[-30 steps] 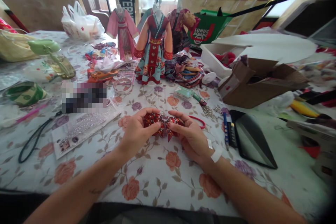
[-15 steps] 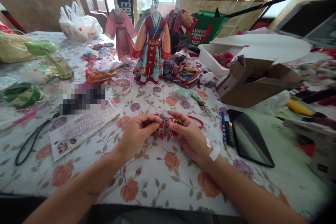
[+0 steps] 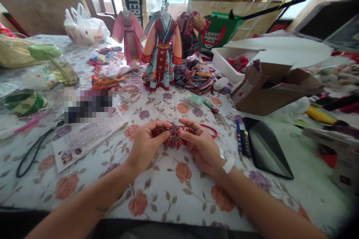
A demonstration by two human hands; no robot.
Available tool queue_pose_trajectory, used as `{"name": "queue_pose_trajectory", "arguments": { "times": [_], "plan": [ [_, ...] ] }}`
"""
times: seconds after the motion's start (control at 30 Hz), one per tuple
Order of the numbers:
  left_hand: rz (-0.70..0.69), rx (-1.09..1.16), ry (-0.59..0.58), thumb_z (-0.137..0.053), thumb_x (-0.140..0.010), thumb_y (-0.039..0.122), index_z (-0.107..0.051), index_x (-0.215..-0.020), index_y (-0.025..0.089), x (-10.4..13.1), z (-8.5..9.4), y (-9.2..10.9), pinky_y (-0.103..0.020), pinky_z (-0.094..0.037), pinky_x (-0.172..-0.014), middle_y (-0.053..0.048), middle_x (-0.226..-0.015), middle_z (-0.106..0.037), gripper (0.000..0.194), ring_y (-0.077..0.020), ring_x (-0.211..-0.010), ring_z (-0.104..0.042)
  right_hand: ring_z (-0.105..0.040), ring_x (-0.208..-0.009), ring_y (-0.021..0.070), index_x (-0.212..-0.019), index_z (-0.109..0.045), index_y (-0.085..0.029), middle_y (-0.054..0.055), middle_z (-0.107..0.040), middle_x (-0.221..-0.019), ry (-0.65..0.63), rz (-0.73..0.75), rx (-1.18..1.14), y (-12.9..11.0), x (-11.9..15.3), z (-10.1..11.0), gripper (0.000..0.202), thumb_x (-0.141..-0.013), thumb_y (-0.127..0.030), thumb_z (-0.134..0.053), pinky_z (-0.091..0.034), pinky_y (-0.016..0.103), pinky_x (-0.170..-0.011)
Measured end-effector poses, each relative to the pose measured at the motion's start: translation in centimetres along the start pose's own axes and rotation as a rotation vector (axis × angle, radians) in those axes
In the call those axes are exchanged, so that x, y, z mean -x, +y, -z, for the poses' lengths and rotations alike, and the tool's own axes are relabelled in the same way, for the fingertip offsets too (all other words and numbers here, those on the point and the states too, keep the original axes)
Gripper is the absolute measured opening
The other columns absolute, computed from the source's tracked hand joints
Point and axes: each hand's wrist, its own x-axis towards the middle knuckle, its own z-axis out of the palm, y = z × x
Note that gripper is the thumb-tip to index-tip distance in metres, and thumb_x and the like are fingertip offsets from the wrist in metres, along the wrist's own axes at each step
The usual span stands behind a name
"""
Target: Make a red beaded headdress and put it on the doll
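Note:
Between both hands, just above the flowered tablecloth (image 3: 157, 201), is a red patterned fabric bow (image 3: 173, 140) with pointed tails and a dark middle. My left hand (image 3: 147, 140) pinches its left side with thumb and forefinger. On the other side, my right hand (image 3: 200, 142) grips it near the middle, thumb in front; a white strip (image 3: 228, 165) is stuck at that wrist. A red loop (image 3: 211, 130), perhaps a cord or hair band, shows behind the right hand. Fingers cover part of the bow.
Small dressed forms, one in an orange-sleeved robe (image 3: 162, 52), stand ahead. A cardboard box (image 3: 269, 93), white bin (image 3: 224, 63), black tablet (image 3: 266, 149) and blue pencil (image 3: 239, 140) lie to the right. Leftward are a gem sticker sheet (image 3: 89, 142), tape roll (image 3: 24, 102) and jar (image 3: 66, 69).
The left fingers have shifted slightly on the bow, and its left tail is now less visible. Both hands stay in nearly the same place.

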Motion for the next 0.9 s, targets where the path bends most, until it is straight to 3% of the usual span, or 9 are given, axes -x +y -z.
{"name": "queue_pose_trajectory", "arguments": {
  "times": [0.3, 0.9],
  "plan": [
    [0.054, 0.146, 0.035, -0.071, -0.071, 0.024, -0.067, -0.087, 0.017, 0.13, -0.71, -0.36, -0.024, -0.05, -0.068, -0.002, -0.082, -0.068, 0.018, -0.0123, -0.072, -0.061, -0.062, -0.07, 0.0123, -0.1, -0.061, -0.022, -0.002, -0.068, -0.078, 0.026, 0.043, 0.026, 0.32, -0.01, -0.2, 0.049, -0.057, -0.024, -0.083, -0.047, 0.027, -0.071],
    [0.067, 0.183, 0.012, -0.071, -0.072, 0.023, -0.067, -0.087, 0.017, 0.34, -0.77, -0.25, -0.022, -0.049, -0.068, -0.001, -0.083, -0.068, 0.017, -0.0111, -0.073, -0.06, -0.061, -0.069, 0.0121, -0.101, -0.06, -0.021, -0.001, -0.067, -0.078, 0.024, 0.041, 0.023, 0.37, -0.1, -0.14, 0.049, -0.058, -0.022, -0.083, -0.046, 0.026, -0.07]
  ]
}}
